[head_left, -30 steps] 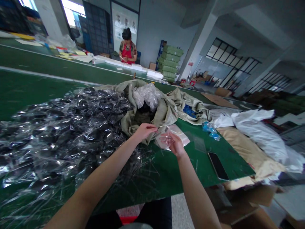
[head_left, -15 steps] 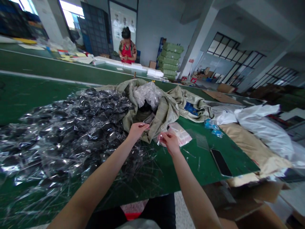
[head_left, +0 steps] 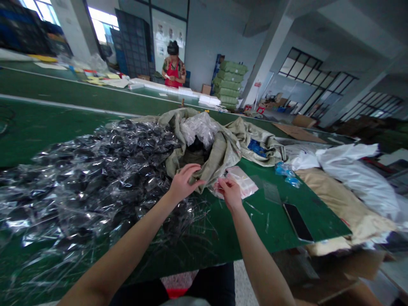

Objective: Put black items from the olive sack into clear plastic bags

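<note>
My left hand is open at the near edge of an olive woven sack, thumb and fingers apart, nothing seen between them. To its right, my right hand pinches a bit of clear plastic film beside a white and pink packet. Crumpled clear plastic sits in the sack's mouth, with something dark below it. A big heap of dark items in clear wrappers spreads left of my left hand.
Right of my hands lie a phone, a flat clear bag and blue wrapped pieces. A second sack, a tan bag and white bags are farther right. Across the green table a person stands.
My left hand has opened, its fingers spread and lifted from the clear film they were pinching. My right hand stays nearly in place. The view has shifted slightly.
</note>
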Demonstrator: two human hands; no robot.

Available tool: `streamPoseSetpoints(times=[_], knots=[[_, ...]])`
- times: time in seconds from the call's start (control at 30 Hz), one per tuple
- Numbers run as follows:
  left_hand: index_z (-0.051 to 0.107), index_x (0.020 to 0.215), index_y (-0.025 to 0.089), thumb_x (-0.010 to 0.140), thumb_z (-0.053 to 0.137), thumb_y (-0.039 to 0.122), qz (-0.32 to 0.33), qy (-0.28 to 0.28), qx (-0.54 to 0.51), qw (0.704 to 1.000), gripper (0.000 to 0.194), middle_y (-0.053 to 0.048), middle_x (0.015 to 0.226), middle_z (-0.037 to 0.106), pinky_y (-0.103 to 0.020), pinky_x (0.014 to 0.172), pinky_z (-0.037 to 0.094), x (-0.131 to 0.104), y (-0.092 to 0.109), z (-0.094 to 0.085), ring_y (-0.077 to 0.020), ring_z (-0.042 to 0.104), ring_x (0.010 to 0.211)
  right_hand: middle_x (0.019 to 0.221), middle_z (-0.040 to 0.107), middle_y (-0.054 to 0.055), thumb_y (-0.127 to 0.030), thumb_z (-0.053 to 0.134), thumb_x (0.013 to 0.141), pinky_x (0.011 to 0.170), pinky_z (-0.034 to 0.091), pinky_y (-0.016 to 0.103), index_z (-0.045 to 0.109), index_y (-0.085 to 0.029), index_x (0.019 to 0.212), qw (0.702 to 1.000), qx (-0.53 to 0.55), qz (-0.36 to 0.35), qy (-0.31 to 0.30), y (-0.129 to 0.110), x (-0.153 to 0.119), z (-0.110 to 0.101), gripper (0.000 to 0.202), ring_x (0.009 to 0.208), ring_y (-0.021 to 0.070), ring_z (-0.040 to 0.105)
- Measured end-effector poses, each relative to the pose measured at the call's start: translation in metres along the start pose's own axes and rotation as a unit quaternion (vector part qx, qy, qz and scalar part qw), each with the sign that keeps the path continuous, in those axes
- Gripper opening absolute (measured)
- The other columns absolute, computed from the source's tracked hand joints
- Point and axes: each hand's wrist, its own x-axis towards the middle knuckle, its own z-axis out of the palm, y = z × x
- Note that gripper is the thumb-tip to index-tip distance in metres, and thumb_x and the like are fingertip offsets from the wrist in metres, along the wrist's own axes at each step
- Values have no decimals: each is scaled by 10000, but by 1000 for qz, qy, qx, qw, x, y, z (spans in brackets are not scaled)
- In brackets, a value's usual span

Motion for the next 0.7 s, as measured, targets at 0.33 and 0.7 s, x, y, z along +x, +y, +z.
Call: streamPoseSetpoints(times=[0.33, 0.7], knots=[[759, 874, 177, 928, 516, 319, -61, -243, 44, 967, 287, -49, 866, 759, -236, 666, 448, 11, 16, 6, -167, 675, 762, 707, 693, 39, -635, 714, 677, 499, 495, 227, 663, -172, 739, 995, -77, 51, -42, -12, -4, -10, 470, 589, 126, 613], [734, 624, 167, 702, 697, 451, -211, -395, -218, 867, 297, -19, 602, 686, -222, 496, 341, 33, 8, -11, -113, 517, 504, 849, 759, 53, -427, 737, 714, 720, 527, 303, 738, -179, 927, 959, -211, -39, -184, -62, -11, -11, 327, 775, 187, 692]])
